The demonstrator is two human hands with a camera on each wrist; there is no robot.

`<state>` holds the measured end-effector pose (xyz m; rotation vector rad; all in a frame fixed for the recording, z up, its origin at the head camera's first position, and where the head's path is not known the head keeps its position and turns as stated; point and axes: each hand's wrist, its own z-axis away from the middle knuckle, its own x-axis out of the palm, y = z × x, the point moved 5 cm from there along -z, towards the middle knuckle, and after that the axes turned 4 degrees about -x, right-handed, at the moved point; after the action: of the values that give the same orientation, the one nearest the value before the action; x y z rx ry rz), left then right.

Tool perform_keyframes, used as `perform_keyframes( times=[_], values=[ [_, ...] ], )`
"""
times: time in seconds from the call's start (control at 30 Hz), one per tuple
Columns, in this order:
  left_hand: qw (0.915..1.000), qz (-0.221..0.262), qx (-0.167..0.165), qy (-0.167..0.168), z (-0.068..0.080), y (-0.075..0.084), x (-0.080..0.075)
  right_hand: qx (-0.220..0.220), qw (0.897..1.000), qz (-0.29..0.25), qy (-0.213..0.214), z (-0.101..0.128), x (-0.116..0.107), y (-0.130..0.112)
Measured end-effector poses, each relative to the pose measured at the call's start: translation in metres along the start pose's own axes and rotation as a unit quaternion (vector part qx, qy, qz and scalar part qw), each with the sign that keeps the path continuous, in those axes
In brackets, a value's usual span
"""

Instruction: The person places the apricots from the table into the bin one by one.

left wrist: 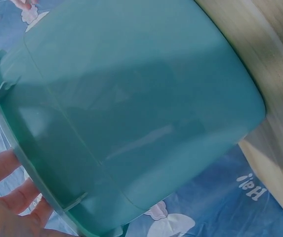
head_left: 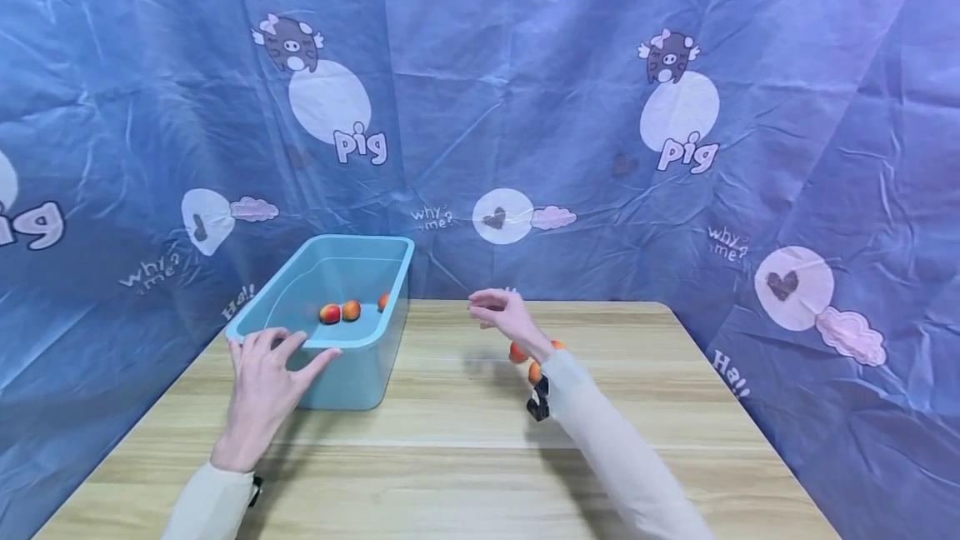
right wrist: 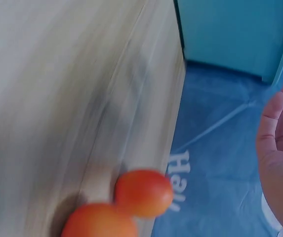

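Nearest the viewer, on the near side of the blue tub (head_left: pixel 352 357), a wooden table (head_left: pixel 465 473) is seen, and both pale sleeves are stretched forward across it. At the tub's near rim the left hand (head_left: pixel 262 382) is laid, its fingers (head_left: pixel 258 344) spread wide and fairly straight over the edge while the thumb is pointed along the rim; nothing is pinched or enclosed by it. From the left wrist view only the tub's outer wall (left wrist: pixel 131 113) and the fingertips (left wrist: pixel 3 170) at its lip can be made out. To the right of the tub, well apart from it, the right hand (head_left: pixel 502 311) is held above the table with its fingers loosely relaxed and nothing gripped; in the right wrist view the palm (right wrist: pixel 279 163) is shown empty. Just below that wrist, also right of the tub, a small cluster of orange fruits (head_left: pixel 528 357) is lying on the table, partly hidden by the sleeve; two of them (right wrist: pixel 131 202) are seen touching each other close to the table edge. Inside the tub, toward its far half, three more orange fruits (head_left: pixel 341 312) are resting on the bottom, two touching and a third near the right wall. Behind the tub, a crumpled blue cloth backdrop (head_left: pixel 525 107) printed with cartoon pigs is hung.
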<state>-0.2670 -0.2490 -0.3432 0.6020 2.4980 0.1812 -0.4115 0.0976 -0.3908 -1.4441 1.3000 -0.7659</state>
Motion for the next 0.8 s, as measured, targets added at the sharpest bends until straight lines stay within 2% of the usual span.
perform_keyframes(
  times=[0.23, 0.47, 0.63, 0.8],
  values=[
    [0.9991, 0.003, 0.019, 0.039, 0.003, 0.001, 0.001, 0.021, 1.0, -0.007, 0.018, 0.012, -0.031, 0.009],
    [0.9987, 0.007, 0.025, 0.044, 0.008, -0.002, 0.003, 0.03, 0.999, 0.0, 0.043, 0.021, -0.066, 0.014],
    [0.9983, -0.012, 0.04, 0.04, 0.012, -0.002, 0.003, 0.044, 0.997, -0.003, 0.067, 0.031, -0.092, 0.019],
    [0.996, -0.011, 0.06, 0.065, 0.013, 0.0, 0.001, 0.061, 0.994, -0.013, 0.092, 0.037, -0.115, 0.027]
  ],
)
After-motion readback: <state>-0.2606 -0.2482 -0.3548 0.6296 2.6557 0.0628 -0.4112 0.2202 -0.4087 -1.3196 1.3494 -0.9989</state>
